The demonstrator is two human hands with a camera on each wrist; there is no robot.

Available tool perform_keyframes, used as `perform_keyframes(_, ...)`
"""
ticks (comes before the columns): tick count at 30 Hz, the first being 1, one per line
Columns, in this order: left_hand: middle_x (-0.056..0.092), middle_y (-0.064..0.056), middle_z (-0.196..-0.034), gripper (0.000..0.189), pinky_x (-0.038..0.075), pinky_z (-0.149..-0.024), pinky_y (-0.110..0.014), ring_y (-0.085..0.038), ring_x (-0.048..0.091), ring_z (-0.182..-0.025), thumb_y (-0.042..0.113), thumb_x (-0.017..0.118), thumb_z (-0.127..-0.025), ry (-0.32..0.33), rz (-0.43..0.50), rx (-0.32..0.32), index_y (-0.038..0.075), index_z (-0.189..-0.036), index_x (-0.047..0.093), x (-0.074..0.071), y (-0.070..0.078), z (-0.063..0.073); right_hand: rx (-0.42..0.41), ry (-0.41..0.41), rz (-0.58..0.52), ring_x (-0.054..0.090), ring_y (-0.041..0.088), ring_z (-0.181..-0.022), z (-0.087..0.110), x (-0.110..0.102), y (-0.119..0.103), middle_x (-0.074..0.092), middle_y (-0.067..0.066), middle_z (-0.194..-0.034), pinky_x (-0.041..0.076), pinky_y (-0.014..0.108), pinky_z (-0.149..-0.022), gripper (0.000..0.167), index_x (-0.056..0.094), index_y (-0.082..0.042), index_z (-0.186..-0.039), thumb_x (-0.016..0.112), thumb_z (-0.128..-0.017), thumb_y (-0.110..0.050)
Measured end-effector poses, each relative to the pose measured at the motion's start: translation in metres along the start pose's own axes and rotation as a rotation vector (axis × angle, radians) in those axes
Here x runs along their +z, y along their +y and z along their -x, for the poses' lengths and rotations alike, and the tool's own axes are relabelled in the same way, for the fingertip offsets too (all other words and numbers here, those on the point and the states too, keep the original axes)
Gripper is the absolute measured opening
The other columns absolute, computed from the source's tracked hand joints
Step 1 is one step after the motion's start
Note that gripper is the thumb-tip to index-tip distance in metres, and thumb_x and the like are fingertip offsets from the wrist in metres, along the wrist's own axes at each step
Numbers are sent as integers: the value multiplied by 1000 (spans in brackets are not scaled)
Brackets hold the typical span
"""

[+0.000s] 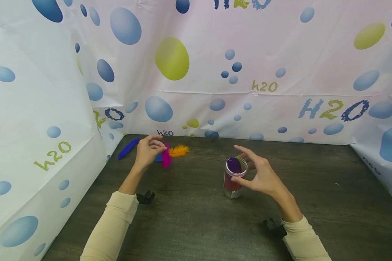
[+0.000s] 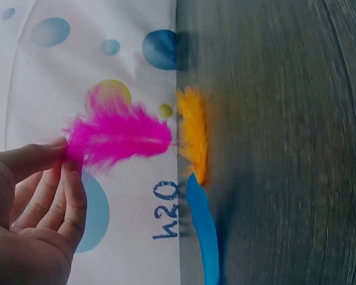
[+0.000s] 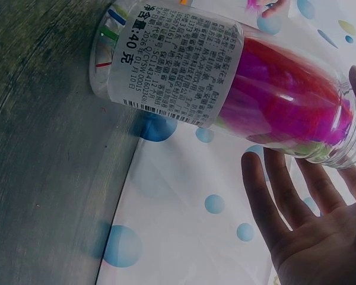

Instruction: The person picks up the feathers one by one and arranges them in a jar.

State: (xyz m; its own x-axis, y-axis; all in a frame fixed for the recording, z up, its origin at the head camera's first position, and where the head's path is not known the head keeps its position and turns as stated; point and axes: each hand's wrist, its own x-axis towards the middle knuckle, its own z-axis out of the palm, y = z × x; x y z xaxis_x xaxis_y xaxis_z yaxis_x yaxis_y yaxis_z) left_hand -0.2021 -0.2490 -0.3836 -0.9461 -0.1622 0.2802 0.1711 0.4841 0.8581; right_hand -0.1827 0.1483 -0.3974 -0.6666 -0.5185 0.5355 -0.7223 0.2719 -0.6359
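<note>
Between thumb and fingertips, my left hand [image 1: 148,151] pinches a fluffy pink feather [image 2: 121,138] by one end, its other end pointing down towards the table. Below it on the table lie an orange feather [image 2: 194,132] and a light blue feather [image 2: 205,234]. A clear jar [image 1: 231,188] stands upright and uncapped, packed with red, purple and green feathers [image 3: 285,98] and bearing a white printed label [image 3: 175,62]. My right hand [image 1: 264,174] is spread around the jar's top, thumb at the near side of the rim, fingers extended on the far side.
A dark blue feather [image 1: 128,148] lies by the table's left edge, left of my left hand. The dark wooden table [image 1: 196,224] meets a white sheet [image 1: 202,47] with blue and green dots at its back and sides.
</note>
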Motion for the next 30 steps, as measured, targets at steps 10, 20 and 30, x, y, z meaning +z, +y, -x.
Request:
perform_keyframes(10,75,-26,-108,40,59,-78,-18,-4,73,-79,-5,72,-94,-42,148,-106,-7,-133,62,5,6,6,-3,1,-2,70,36,-105,1,1,-1,69,19,-120,64,39,-74,91,44,-6,-154,90,-76,-6)
perform_keyframes(20,79,-6,-92,41,61,-77,-25,-5,72,-73,-2,75,-93,-33,222,-153,-6,-132,63,8,13,9,19,1,3,69,36,-107,2,1,-2,70,19,-120,64,39,-75,90,44,-6,-154,90,-76,-8)
perform_keyframes(30,76,8,-79,39,63,-71,-29,-10,72,-66,1,75,-94,12,363,-176,-8,-129,61,10,33,11,6,4,-3,69,37,-106,1,2,-1,70,19,-120,64,40,-74,90,45,-6,-153,90,-76,-6)
